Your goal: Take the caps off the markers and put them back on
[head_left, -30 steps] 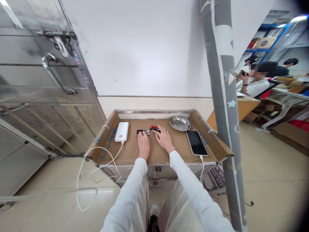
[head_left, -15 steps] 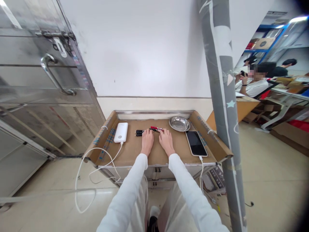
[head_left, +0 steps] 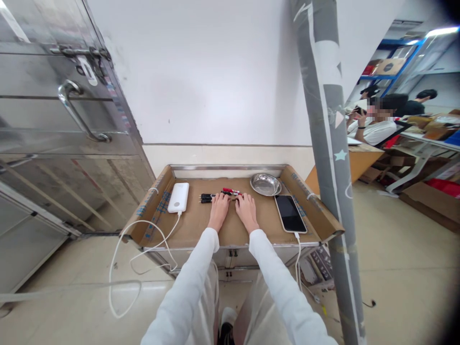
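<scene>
Both my hands lie side by side on a cardboard-covered cart top [head_left: 201, 230]. My left hand [head_left: 218, 211] rests palm down with its fingertips on a small bunch of black pens [head_left: 206, 197]. My right hand [head_left: 246, 211] also lies flat, fingers stretched toward red-and-black pens [head_left: 230, 191] just beyond the fingertips. Neither hand grips anything that I can see.
A white power bank [head_left: 178, 197] with a white cable [head_left: 125, 258] lies at the left. A steel dish [head_left: 265, 184] and a dark phone [head_left: 290, 213] lie at the right. A grey pole [head_left: 328, 158] stands right of the cart, a steel cabinet door [head_left: 68, 124] left. People sit at the far right.
My left hand slid right toward my right hand, and the right hand drew back a little; they now lie close together. The view shifted slightly.
</scene>
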Tool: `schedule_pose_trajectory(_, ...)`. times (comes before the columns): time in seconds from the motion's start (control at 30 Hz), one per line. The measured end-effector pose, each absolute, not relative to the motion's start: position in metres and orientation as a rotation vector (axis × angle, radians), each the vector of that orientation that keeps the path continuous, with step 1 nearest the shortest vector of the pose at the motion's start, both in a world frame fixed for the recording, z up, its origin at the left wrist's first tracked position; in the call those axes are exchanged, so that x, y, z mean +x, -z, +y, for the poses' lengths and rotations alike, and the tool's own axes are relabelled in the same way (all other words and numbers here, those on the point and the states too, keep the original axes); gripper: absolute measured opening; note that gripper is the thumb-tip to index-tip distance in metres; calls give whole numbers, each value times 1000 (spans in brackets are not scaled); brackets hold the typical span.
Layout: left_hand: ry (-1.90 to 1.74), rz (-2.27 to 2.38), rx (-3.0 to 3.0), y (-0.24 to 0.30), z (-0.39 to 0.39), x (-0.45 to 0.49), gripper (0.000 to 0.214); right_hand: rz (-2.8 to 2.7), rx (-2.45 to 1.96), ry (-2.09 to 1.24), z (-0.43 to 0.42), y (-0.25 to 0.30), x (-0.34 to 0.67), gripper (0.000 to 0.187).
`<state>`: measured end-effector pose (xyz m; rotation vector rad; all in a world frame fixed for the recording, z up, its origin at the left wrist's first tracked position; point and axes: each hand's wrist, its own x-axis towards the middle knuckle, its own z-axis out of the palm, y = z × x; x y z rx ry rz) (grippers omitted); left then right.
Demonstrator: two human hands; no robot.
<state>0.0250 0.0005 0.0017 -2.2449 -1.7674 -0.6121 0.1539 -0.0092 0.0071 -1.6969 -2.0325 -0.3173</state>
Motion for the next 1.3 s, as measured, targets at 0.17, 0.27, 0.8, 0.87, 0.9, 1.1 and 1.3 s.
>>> schedule_pose_trajectory(0.17, 605, -1733, -2284, -3, 0, 24, 19, -2088, -1643, 276, -8, -5, 156, 20)
schedule_pose_trajectory(0.27, 602, -1758, -2269, -6, -2, 24, 19, -2101, -1619, 247, -7, -4, 156, 22)
schedule_pose_trajectory(0.8, 728, -1735, -2407, -8, -4, 25, 26, -2119, -1624, 171, -6, -3, 157, 21)
schedule_pose_trajectory(0.87, 771, -1737, -2384, -9, -4, 26, 32, -2086, -1616, 161, -7, -2, 158, 21)
schedule_pose_trajectory(0.9, 791, -1741, -2370, -9, -4, 27, 35, -2061, -1602, 152, -7, -2, 158, 21)
schedule_pose_trajectory(1.1, 755, -1668, -2483, -12, -7, 27, 43, -1843, -1486, 51, -16, -5, 163, 27)
schedule_pose_trajectory(1.3, 705, -1569, -2592, -14, -19, 27, 21, -1653, -1370, -152, -18, -4, 165, 30)
